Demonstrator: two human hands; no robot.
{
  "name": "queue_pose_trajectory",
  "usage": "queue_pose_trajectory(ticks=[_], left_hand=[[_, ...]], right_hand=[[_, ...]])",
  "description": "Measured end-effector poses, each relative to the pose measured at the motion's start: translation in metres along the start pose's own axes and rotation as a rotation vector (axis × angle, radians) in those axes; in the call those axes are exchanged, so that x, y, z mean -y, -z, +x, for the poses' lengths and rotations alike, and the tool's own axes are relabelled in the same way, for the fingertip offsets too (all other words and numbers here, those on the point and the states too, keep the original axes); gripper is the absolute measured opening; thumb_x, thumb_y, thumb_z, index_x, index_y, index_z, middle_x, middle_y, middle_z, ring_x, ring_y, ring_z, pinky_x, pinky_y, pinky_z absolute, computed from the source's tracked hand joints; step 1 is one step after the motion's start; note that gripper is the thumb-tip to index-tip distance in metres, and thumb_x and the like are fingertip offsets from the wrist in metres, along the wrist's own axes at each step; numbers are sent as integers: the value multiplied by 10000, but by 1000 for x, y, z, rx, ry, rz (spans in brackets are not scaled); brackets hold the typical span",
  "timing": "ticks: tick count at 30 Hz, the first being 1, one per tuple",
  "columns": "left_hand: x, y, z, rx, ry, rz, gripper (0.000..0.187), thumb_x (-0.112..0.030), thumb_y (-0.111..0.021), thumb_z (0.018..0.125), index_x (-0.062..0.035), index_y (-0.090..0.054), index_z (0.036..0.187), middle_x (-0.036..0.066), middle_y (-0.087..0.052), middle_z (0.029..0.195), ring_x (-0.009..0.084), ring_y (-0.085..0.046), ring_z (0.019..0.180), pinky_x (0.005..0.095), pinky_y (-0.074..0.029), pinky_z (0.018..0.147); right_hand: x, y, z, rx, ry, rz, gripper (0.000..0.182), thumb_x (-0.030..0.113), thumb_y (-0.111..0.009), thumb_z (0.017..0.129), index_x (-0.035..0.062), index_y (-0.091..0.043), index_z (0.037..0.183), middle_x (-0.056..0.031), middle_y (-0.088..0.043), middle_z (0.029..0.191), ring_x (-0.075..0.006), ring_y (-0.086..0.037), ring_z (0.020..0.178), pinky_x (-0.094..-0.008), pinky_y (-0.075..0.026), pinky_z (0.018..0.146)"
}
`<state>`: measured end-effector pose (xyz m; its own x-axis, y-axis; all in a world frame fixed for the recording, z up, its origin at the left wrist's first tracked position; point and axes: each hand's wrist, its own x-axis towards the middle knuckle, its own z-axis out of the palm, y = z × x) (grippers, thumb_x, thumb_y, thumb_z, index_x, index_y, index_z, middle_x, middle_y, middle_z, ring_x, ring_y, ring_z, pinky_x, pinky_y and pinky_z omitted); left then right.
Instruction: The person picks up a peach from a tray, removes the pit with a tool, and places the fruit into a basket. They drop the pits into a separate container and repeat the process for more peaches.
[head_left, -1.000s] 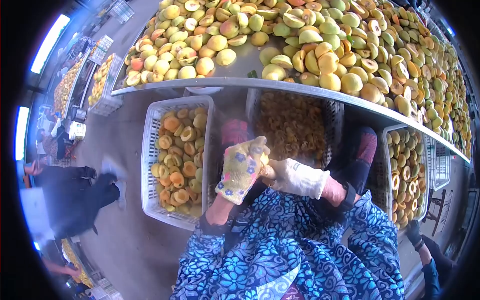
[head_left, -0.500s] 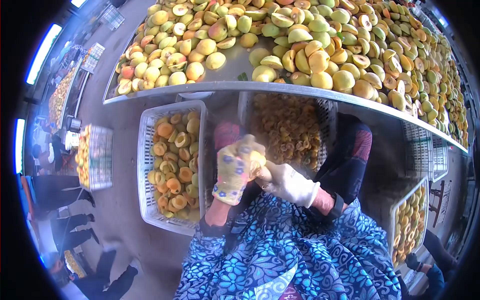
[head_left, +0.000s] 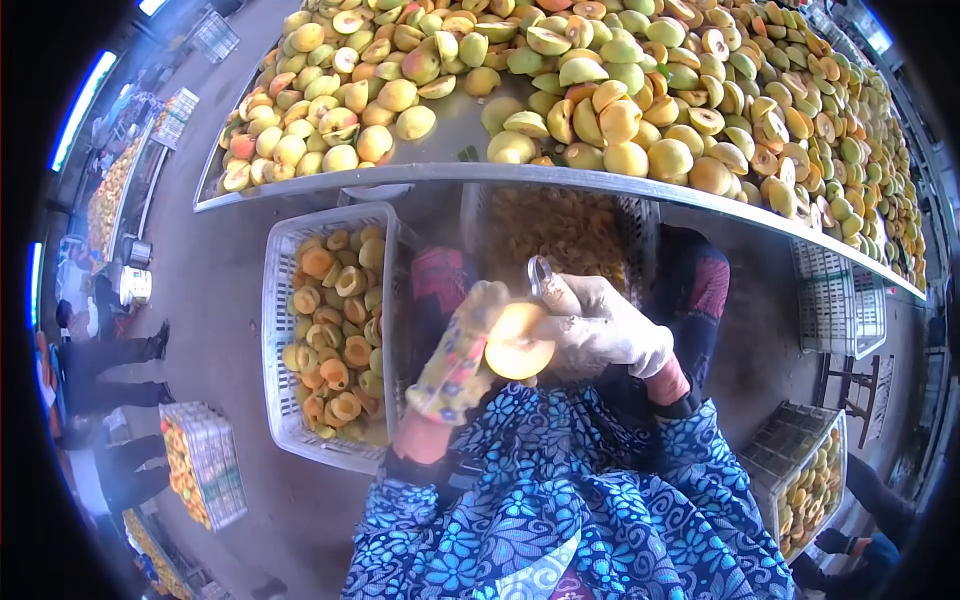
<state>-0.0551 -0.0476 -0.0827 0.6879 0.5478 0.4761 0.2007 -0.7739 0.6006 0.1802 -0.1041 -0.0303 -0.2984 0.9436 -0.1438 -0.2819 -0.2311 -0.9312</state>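
The yellow-orange halved peach (head_left: 518, 342) sits between both hands, above the blue flowered apron (head_left: 560, 510). The left hand (head_left: 455, 355) in a yellow flowered glove grips its left side, and the right hand (head_left: 600, 325) in a white glove is closed around a small metal loop-shaped pitting tool (head_left: 540, 272) and touches the peach. A white plastic crate (head_left: 275, 300) of halves stands just left, under the metal table edge (head_left: 420, 175).

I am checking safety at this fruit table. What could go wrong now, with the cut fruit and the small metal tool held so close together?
1. The right hand holds the metal tool right beside the left hand, which grips the peach half; a slip could perhaps hurt the thin-gloved fingers.
2. The peach half is held over the lap, between the crate of halves and the crate of scraps; if dropped, it may miss both.
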Motion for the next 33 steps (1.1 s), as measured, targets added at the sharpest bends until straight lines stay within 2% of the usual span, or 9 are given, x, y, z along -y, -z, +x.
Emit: queue_pose_trajectory(ticks=[4, 6, 8, 14, 26, 28, 31, 32, 33], left_hand=[[-1, -33, 14, -144, 448, -448, 487, -298, -569, 959, -48, -433, 1355, 209, -600, 1238, 267, -639, 1064, 376, -538, 938], [-20, -22, 46, -357, 792, -1602, 491, -305, -548, 966, -40, -450, 1367, 203, -603, 1257, 249, -638, 1053, 346, -528, 941], [-37, -21, 61, -373, 731, -1331, 430, -326, -528, 984, -30, -530, 1296, 178, -634, 1177, 231, -640, 1021, 337, -531, 927], [-50, -30, 76, -564, 719, -1252, 371, -336, -543, 994, 1, -630, 1124, 133, -653, 1116, 238, -661, 987, 361, -594, 811], [-52, -30, 70, -594, 600, -1087, 347, -309, -526, 1000, -22, -618, 1171, 140, -630, 1186, 260, -645, 1059, 379, -575, 862], [-67, -20, 68, -482, 789, -791, 332, -301, -532, 996, -24, -626, 1152, 139, -635, 1161, 266, -634, 1076, 370, -548, 889], [-31, -35, 58, -569, 347, -583, 279, -247, -538, 966, -19, -637, 1091, 142, -653, 1082, 247, -612, 1035, 379, -512, 881], [-16, -46, 73, -784, -142, -907, 214, -186, -566, 953, -30, -659, 1066, 131, -645, 1125, 237, -601, 1061, 373, -507, 880], [-33, -47, 58, -706, 408, -943, 217, -192, -573, 964, -27, -669, 1068, 126, -627, 1182, 224, -597, 1067, 369, -506, 875]], right_hand=[[0, -5, -3, -428, 10, -217, 212, 217, -579, 965, 48, -584, 1093, -15, -626, 819, -46, -559, 675, -214, -437, 550], [1, -23, -18, -453, -62, -259, 222, 217, -591, 967, 40, -582, 1101, -39, -644, 830, -88, -584, 684, -252, -470, 588], [-20, -34, -23, -360, 90, -524, 257, 213, -637, 941, 14, -577, 1092, -157, -667, 857, -256, -666, 745, -368, -509, 688], [-32, -43, -10, -366, 101, -433, 270, 250, -624, 950, 5, -563, 1044, -219, -654, 849, -348, -682, 758, -396, -497, 649], [-19, -33, 0, -159, 62, -383, 390, 356, -542, 987, 6, -563, 1159, -103, -657, 920, -200, -645, 814, -324, -510, 750], [-1, -33, -4, -107, -157, -270, 319, 230, -565, 955, -8, -554, 1167, -107, -642, 900, -180, -603, 787, -345, -508, 729], [-50, -26, 17, -125, 161, -322, 292, 107, -532, 895, -10, -584, 1158, -41, -631, 899, -107, -573, 749, -267, -485, 653], [-19, -39, 16, -105, 27, -132, 258, 89, -537, 890, -6, -600, 1121, -34, -634, 873, -82, -569, 695, -236, -471, 605], [-44, -26, 18, -81, 241, -506, 204, 103, -546, 909, -4, -601, 1074, -33, -619, 829, -76, -550, 632, -231, -449, 551]])
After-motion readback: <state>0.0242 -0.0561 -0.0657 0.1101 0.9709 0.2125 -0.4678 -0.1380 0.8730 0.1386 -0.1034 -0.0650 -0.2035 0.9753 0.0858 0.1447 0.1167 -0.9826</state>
